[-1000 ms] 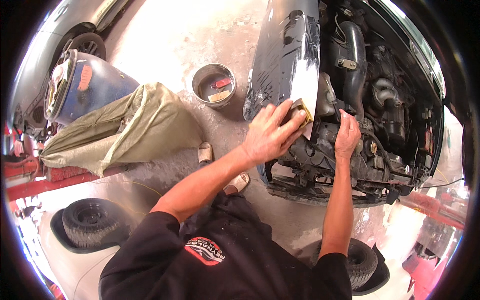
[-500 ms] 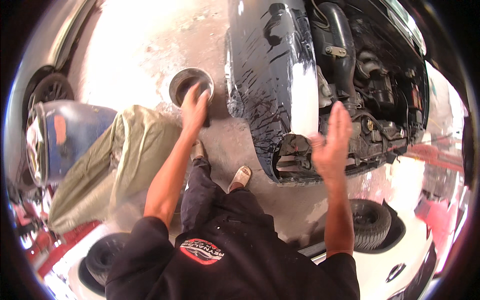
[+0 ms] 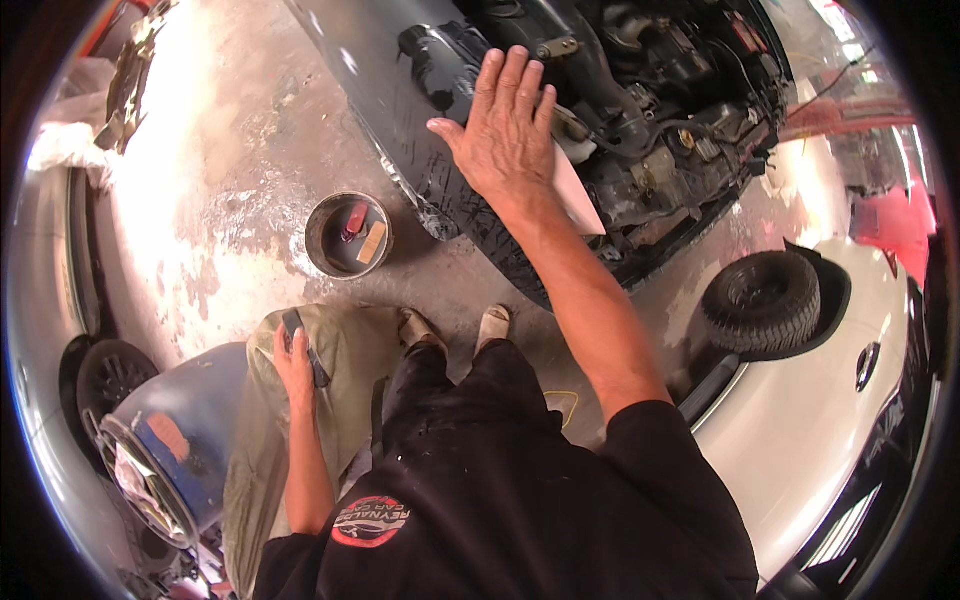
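Observation:
My right hand, palm down with spread fingers, is over the dark wet front fender of a car; whether it touches the panel I cannot tell. A white strip shows along the fender's inner edge beside my wrist. Lower left, my left hand grips a dark flat piece, its kind unclear, above an olive cloth cover. Between the hands, a round bucket stands on the floor, holding a red piece and a tan block.
The open engine bay lies right of the fender. A blue drum stands at the left by another car's wheel. At the right, a loose tyre rests on a white car body. A yellow cord lies behind my feet.
My view has shifted. My left hand has come away from the bucket to above the olive cover, with the dark piece in it. My right hand has gone from raised to over the fender.

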`<state>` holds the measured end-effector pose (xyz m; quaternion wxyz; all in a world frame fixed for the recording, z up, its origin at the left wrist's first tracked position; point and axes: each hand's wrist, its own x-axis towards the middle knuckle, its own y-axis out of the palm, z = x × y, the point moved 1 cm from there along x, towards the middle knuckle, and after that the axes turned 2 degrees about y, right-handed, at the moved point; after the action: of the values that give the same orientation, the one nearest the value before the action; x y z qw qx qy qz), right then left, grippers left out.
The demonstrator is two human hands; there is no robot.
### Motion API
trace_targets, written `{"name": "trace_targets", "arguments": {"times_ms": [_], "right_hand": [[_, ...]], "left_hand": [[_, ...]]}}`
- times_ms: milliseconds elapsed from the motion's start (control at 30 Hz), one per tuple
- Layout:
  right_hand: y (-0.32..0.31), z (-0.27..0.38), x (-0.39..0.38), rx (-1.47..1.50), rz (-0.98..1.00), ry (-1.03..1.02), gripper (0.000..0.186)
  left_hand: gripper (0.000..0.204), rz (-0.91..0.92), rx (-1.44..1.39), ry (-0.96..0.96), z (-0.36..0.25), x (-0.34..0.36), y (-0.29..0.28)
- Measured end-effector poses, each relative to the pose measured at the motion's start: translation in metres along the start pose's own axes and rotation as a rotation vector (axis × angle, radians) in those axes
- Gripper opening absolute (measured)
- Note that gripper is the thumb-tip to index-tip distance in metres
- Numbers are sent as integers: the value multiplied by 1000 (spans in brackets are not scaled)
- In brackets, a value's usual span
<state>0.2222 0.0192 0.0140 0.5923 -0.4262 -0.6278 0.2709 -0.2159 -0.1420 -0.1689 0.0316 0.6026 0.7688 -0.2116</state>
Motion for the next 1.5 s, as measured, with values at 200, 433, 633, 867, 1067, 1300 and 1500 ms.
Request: {"name": "trace_targets", "arguments": {"times_ms": [200,433,633,867,1067,1300,1500], "right_hand": [[-12,-23,-62,92,124,125,110],[-16,-73,-168,133,51,160,109],[-33,-107,-230,300,155,333,98],[-64,-85,-258,1330,409,418,67],[-66,-75,-269,1726,330,781,59],[-63,-92,-281,1991,214,1033,45],[-72,-71,-261,2029,-8,1182,66]], "left_hand": [[53,190,-62,95,-87,17,60],[47,211,-115,204,-140,-30,90],[47,249,-176,224,-160,-63,130],[58,517,-122,394,-200,-122,225],[67,729,95,565,-229,-166,277],[70,896,202,392,-223,-160,270],[64,842,304,964,-200,-141,281]]}}
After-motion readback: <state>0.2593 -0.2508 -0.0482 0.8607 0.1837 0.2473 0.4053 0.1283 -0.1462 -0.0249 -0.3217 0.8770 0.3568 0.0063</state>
